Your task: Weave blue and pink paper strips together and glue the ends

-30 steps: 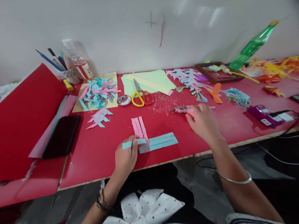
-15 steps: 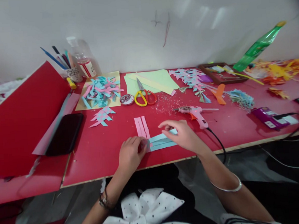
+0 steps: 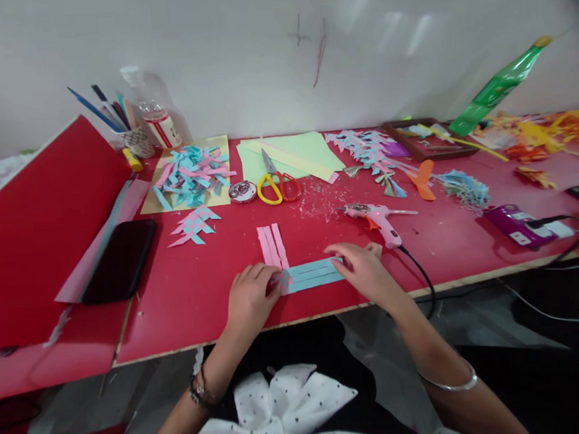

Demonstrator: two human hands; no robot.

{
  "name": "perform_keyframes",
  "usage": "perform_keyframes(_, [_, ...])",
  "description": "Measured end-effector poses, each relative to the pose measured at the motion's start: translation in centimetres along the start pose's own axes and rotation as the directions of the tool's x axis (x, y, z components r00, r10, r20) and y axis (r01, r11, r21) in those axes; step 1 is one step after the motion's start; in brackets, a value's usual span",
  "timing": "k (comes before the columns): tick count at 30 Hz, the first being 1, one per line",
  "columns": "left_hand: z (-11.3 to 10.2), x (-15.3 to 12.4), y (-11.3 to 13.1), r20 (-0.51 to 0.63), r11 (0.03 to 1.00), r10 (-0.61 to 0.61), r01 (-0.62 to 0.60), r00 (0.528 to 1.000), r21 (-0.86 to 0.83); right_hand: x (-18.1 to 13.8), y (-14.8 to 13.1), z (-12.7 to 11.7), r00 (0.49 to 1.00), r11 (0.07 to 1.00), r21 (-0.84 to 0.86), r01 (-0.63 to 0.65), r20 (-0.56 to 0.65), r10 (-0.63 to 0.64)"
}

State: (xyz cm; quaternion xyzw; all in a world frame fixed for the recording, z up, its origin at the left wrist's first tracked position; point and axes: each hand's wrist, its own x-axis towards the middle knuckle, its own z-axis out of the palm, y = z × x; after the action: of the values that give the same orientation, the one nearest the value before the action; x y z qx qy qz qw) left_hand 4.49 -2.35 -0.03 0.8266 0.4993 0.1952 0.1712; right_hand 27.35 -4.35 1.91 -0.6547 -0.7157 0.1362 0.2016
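Note:
On the red table (image 3: 201, 304) lie blue paper strips (image 3: 310, 274) woven across pink paper strips (image 3: 271, 244). My left hand (image 3: 250, 299) presses on the crossing at the strips' left end, fingers curled over the paper. My right hand (image 3: 361, 268) pinches the right end of the blue strips between thumb and fingers. A pink hot glue gun (image 3: 377, 217) lies just beyond my right hand, its black cord running off the table's front edge.
Yellow-and-red scissors (image 3: 274, 183) lie on green paper sheets (image 3: 289, 153). A heap of cut blue and pink strips (image 3: 190, 174) sits back left, with a pen cup (image 3: 133, 139), a red card sheet (image 3: 39, 223) and a black phone (image 3: 120, 260). A green bottle (image 3: 500, 87) leans right.
My right hand left the glue gun on the table and came back to the right end of the blue strips. My left hand slid right onto the crossing.

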Motion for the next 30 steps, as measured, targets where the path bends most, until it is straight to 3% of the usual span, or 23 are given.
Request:
perform_keyframes(8, [-0.1,0.0,-0.1,0.013,1.000,0.006,-0.006,1.000,0.004,-0.2,-0.2,0.4,0.997,0.995,-0.077,-0.056,-0.052,0.052])
perform_keyframes(15, [0.0,0.0,-0.1,0.009,1.000,0.006,-0.006,1.000,-0.008,-0.1,0.1,0.6,0.998,0.982,-0.180,-0.064,-0.015,0.063])
perform_keyframes(21, [0.1,0.0,-0.1,0.004,1.000,0.003,-0.003,1.000,-0.014,-1.0,-2.0,1.0,0.984,0.909,-0.416,-0.005,-0.162,-0.069])
perform_keyframes(26, [0.1,0.0,-0.2,0.007,1.000,0.014,-0.013,1.000,-0.011,-2.6,-5.2,2.5,0.974,0.904,-0.380,0.198,-0.032,-0.226])
perform_keyframes(30, [0.1,0.1,-0.1,0.001,1.000,0.023,-0.023,1.000,-0.010,-2.9,-5.8,3.2,0.980,0.919,-0.346,0.191,0.006,-0.201])
